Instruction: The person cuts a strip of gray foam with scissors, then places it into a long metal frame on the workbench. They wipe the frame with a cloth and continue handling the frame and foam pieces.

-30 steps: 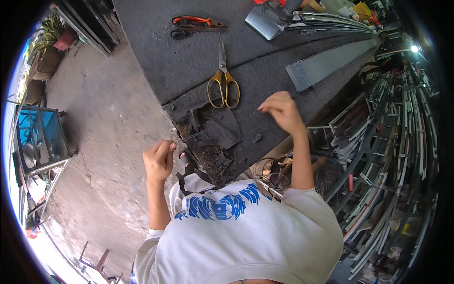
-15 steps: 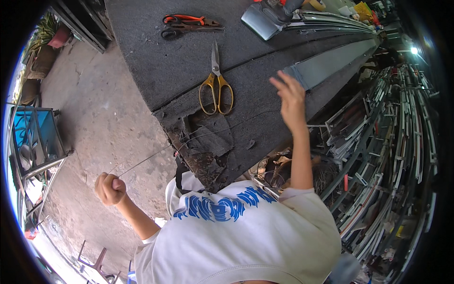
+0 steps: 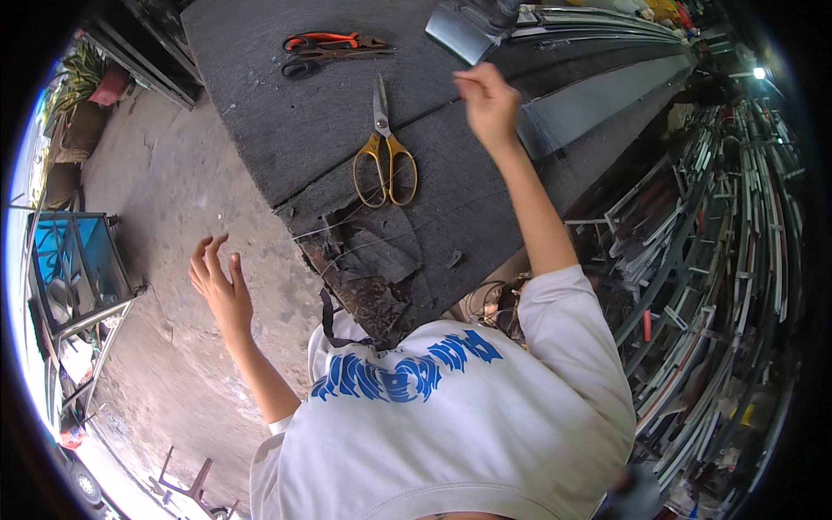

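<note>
Near the table (image 3: pixel 286 130) middle, yellow-handled scissors (image 3: pixel 384 152) lie blades away, just left of the raised right hand (image 3: pixel 488 102), fingers pinched, nothing visibly held; left hand (image 3: pixel 221 290) released, well apart off the edge.

No pkgs, labels, signs, screens.

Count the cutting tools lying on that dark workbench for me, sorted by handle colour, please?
Yellow-handled scissors: 1
Orange-handled cutters: 1
Dark-handled scissors: 1
Total: 3

All lie on the bench top; neither the left hand nor the right hand touches any of them.
</note>
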A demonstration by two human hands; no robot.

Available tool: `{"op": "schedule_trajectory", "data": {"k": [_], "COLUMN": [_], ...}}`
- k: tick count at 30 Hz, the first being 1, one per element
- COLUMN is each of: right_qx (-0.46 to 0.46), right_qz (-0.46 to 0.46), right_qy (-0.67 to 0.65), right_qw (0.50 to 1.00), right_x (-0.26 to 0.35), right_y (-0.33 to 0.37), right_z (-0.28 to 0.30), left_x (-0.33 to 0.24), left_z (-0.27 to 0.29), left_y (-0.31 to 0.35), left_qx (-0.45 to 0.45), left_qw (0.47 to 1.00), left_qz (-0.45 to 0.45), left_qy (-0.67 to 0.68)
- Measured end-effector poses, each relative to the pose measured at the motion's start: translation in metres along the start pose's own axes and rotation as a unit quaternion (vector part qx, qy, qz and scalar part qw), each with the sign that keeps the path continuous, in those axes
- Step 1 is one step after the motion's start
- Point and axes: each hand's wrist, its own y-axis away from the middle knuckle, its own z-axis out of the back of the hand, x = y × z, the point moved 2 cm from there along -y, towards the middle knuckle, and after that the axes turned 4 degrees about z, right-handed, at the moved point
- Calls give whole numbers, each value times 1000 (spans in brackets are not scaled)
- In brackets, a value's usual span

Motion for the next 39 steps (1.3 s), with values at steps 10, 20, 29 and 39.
{"op": "schedule_trajectory", "data": {"k": [10, 20, 29, 39], "right_qx": [324, 46, -5, -113], "right_qz": [78, -278, -427, -514], "right_qy": [-62, 18, 484, -614], "right_qw": [941, 959, 763, 588], "right_x": [164, 73, -5, 96], "right_y": [109, 109, 97, 137], "right_z": [3, 117, 49, 55], "left_x": [-177, -214, -211, -238], "left_z": [-4, -2, -2, -24], "left_y": [-16, -17, -14, -39], "left_qx": [324, 311, 296, 237], "left_qw": [722, 821, 806, 836], "left_qz": [-133, -196, -121, -136], "left_qy": [597, 436, 499, 476]}}
